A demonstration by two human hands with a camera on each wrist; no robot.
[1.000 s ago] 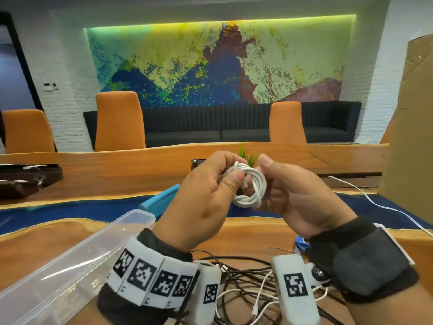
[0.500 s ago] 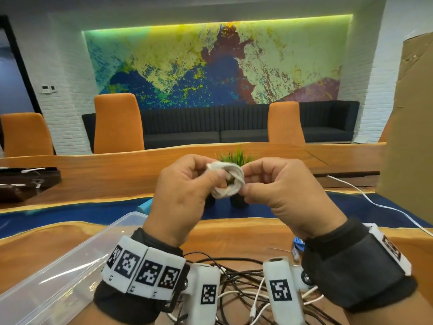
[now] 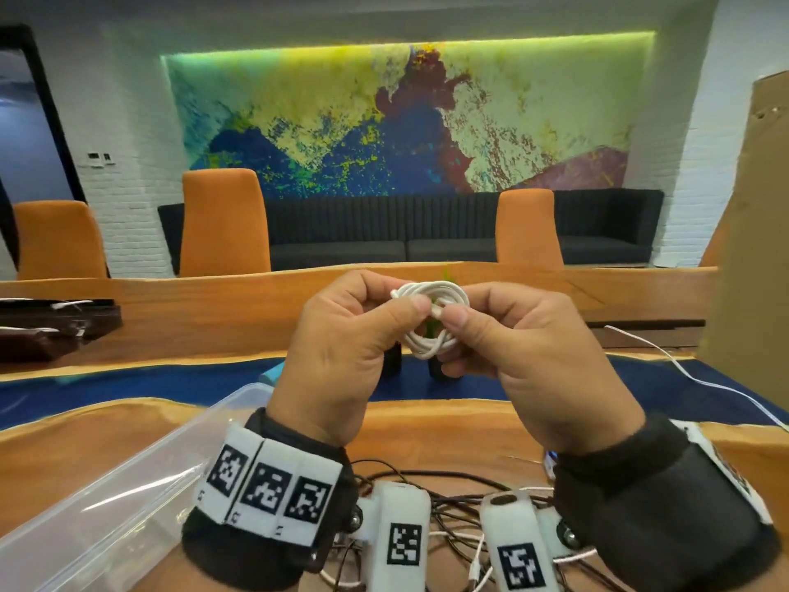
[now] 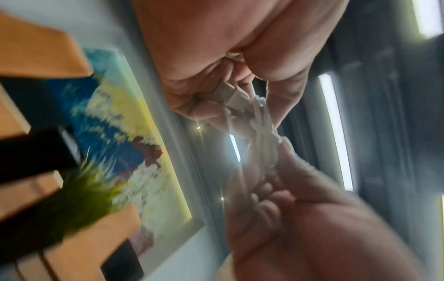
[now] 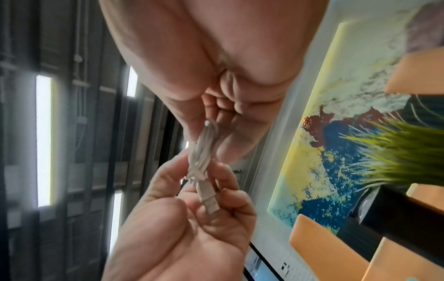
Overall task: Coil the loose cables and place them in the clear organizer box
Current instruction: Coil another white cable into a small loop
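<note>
The left hand [image 3: 341, 356] and right hand [image 3: 538, 356] both pinch the coiled white cable [image 3: 431, 320] at mid-frame, apparently securing its loose end before the clear organizer box [image 3: 106, 497], lower left.

I am counting one white cable coil [image 3: 429, 318], two hands, left hand [image 3: 346, 356] and right hand [image 3: 533, 361], one clear organizer box [image 3: 128, 506], three orange chairs [image 3: 224, 224], and one tangle of loose cables [image 3: 452, 506].

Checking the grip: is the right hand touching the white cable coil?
Touching. Head view shows the right hand pinching the white cable coil with thumb and fingers.
</note>
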